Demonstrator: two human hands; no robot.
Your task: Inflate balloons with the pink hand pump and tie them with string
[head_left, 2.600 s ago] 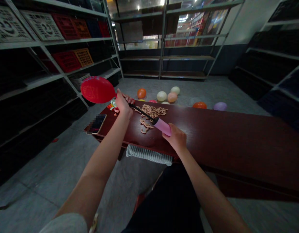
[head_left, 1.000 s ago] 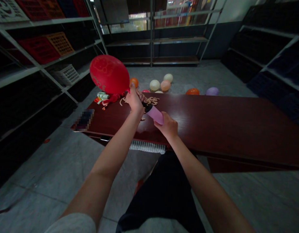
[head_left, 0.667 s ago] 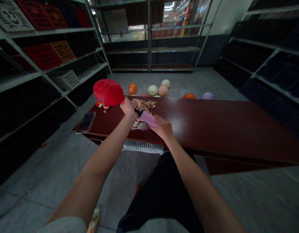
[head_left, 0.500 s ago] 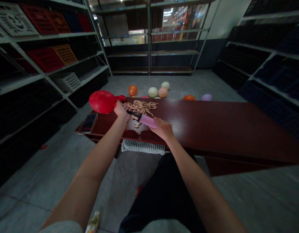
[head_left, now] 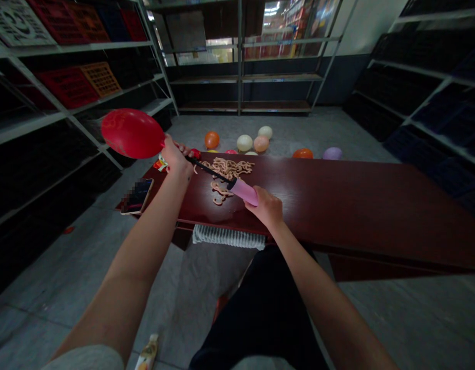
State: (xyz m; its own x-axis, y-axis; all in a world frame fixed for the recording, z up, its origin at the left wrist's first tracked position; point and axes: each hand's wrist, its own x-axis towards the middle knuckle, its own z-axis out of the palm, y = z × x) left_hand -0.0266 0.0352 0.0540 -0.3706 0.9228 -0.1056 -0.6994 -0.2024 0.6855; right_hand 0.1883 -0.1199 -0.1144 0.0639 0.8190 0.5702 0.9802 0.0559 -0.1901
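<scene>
A red balloon (head_left: 134, 134), swollen with air, is at the left above the table. My left hand (head_left: 176, 154) is closed around its neck and the near end of the pump, so the join between them is hidden. From there a long black rod (head_left: 212, 172) runs down to the pink barrel of a balloon pump (head_left: 243, 191). My right hand (head_left: 268, 206) is wrapped round the barrel's other end. Behind the rod, a pile of tan, squiggly uninflated balloons or rubber strips (head_left: 227, 168) lies on the dark red wooden table (head_left: 337, 200).
A phone (head_left: 137, 196) lies at the table's left corner, near a small colourful packet (head_left: 160, 164). On the floor beyond are several balloons, including an orange one (head_left: 211, 140) and a purple one (head_left: 333, 153). A grey ribbed cloth (head_left: 228, 237) hangs under the front edge. Shelves with crates flank the room.
My left hand and the red balloon have moved left and up, away from my right hand. More of the pump's black rod shows. The balloon looks larger.
</scene>
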